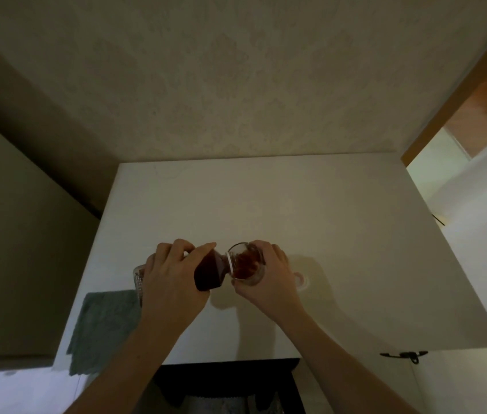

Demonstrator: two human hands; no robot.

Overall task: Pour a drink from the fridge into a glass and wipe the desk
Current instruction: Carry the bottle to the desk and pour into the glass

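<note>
Nearest, two bare forearms reaching over the white desk (340,234), grey cloth (102,330) draped over its near left edge. Further out, left hand (173,279) wrapped around a tipped bottle of dark drink (210,271), neck touching the rim of a tilted glass (248,264); right hand (269,273) gripping that glass, reddish-brown liquid inside. Beyond, bare desk surface up to the patterned wall (236,85).

This looks like a room in a home. A plain white worktop (310,210) stands against a wall covered in pale patterned wallpaper (236,79), dimly lit. A grey-green cloth (102,327) hangs over the worktop's left edge, and a wood-framed doorway (457,94) opens at the right onto a brighter space.
</note>
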